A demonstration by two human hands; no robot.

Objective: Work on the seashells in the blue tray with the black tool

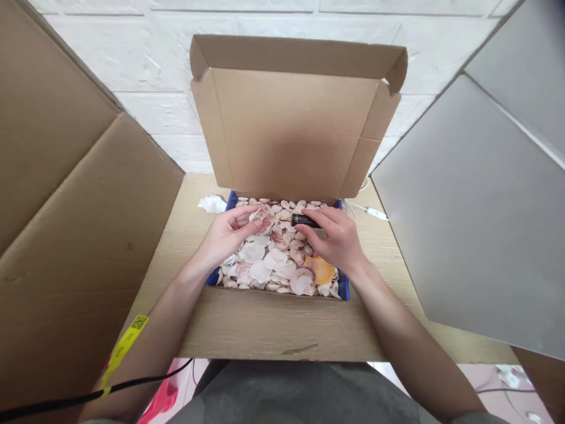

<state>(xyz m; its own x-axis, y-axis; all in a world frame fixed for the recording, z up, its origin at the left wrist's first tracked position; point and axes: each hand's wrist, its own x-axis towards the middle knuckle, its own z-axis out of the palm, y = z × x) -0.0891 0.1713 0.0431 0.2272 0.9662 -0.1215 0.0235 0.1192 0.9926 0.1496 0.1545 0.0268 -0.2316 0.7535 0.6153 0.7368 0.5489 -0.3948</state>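
My left hand [236, 231] pinches a pale shell [259, 216] over the left part of an open box with blue sides [345, 287]. A black pen-like tool with a thin brass-coloured tip [304, 221] is held in my right hand [338, 235], its tip pointing left at the shell; whether they touch is too small to tell. Many white and pinkish shells [252, 253] fill the box below both hands. An orange scallop shell [321, 270] lies at the front right beside a purple-edged one [302, 281].
The raised cardboard lid [291, 129] stands behind the shells. Crumpled white tissue [212, 204] lies left of the box, and a white cable with an inline switch [376, 214] is at its right. Cardboard [88, 206] and grey panels [477, 194] flank the wooden table [282, 330].
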